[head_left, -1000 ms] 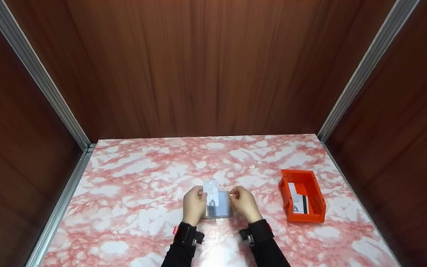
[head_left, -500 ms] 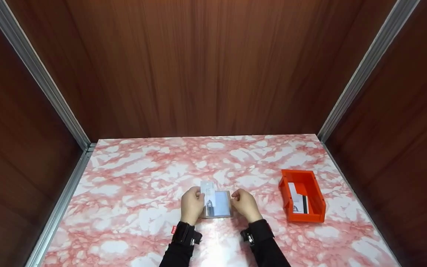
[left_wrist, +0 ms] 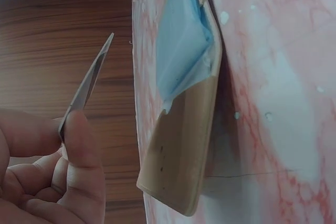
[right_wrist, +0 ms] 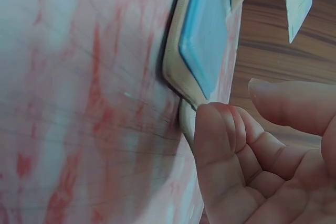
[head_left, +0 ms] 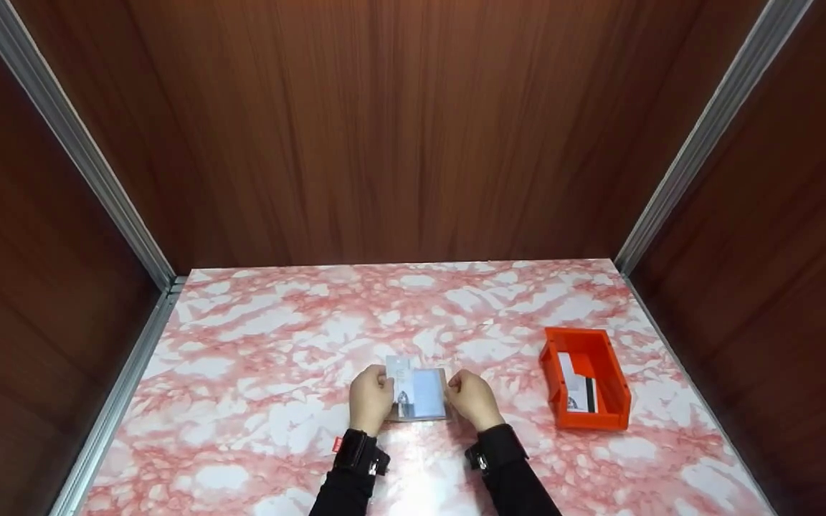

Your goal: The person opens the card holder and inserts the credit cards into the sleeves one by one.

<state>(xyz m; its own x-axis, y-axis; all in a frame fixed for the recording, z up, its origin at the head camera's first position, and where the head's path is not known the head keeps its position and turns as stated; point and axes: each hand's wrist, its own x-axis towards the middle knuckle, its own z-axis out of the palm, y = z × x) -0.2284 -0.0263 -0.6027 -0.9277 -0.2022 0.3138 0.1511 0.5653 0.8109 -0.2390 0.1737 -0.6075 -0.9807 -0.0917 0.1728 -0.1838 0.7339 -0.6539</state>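
On the marble table (head_left: pixel 255 401), left hand (head_left: pixel 370 398) pinches a card (head_left: pixel 400 374); right hand (head_left: pixel 475 398) grips the holder (head_left: pixel 427 395).

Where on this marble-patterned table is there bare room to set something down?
The table's left half and far strip along the wooden back wall lie bare. It is crowded near centre around both hands and the tan card sleeve, and right at the orange bin.

Both hands (head_left: pixel 371 396) close together, fingers curled
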